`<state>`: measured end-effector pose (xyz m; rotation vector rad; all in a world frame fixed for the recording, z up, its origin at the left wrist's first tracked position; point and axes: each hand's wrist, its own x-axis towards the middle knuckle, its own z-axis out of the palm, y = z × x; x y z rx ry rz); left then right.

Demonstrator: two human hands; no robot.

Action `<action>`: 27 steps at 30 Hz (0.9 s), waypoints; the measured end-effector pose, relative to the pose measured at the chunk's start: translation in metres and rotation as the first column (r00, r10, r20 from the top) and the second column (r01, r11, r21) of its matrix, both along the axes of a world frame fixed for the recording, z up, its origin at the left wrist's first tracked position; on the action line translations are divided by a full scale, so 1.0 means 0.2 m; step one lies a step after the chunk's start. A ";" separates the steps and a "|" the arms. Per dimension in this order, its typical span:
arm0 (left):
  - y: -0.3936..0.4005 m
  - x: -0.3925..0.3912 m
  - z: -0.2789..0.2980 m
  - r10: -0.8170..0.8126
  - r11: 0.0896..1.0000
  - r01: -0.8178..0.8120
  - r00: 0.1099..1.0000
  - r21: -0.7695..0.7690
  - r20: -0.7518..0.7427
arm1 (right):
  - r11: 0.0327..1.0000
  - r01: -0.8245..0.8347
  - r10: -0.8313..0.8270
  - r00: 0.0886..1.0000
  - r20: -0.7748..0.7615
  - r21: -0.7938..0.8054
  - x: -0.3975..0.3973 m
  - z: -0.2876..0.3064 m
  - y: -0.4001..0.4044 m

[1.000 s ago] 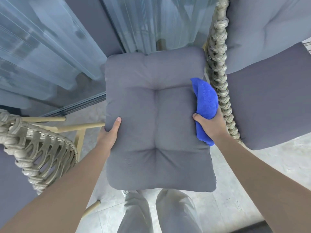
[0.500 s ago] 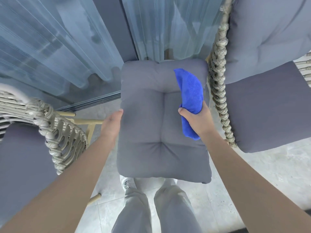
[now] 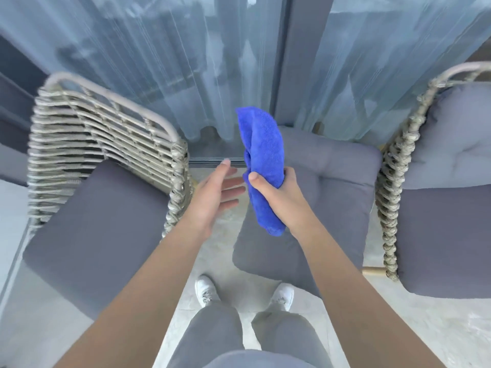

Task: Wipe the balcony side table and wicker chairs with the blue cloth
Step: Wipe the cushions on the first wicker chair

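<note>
Between the two wicker chairs, the right hand (image 3: 276, 192) grips the blue cloth (image 3: 261, 166) around its middle, with the thumb on the near side and the fingers curled around the far side. One end of the cloth stands up above the fist, and the other end hangs down below it. The cloth is bunched and is held in the air, in front of a loose grey cushion (image 3: 332, 197) which appears behind the right forearm; whether this cushion lies on the side table or on something else, I cannot tell, because what carries it is hidden. The left hand (image 3: 212, 195) is empty, its fingers are straight and a little spread, and the palm faces the cloth. It is just beside the cloth, and its fingertips seem not to touch it. On the left side stands the left wicker chair (image 3: 106, 144) with a woven back and a grey seat cushion (image 3: 101, 229). On the right side the right wicker chair (image 3: 393, 197) shows a braided edge, a grey seat pad and a grey back cushion. Behind both chairs hangs a sheer curtain (image 3: 159, 62) in front of the glass door. Below, on the pale tiled floor (image 3: 425, 328), two white shoes (image 3: 206, 289) and grey trousers of the person are seen.
</note>
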<state>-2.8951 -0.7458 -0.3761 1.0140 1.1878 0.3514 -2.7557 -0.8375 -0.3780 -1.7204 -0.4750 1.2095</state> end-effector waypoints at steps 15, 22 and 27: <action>0.42 -1.09 0.38 0.300 0.954 -0.297 0.934 -0.043 0.194 | 0.953 -0.283 0.264 0.950 0.164 0.105 -1.16 0.26 0.71; 0.56 -1.32 0.40 0.548 0.834 -0.550 0.817 -0.043 0.182 | 0.910 -0.408 0.345 0.844 0.411 0.074 -1.38 0.26 0.94; 0.62 -1.38 0.39 0.672 0.739 -0.668 0.721 -0.087 0.169 | 0.851 -0.520 0.477 0.826 0.300 0.076 -1.45 0.18 1.07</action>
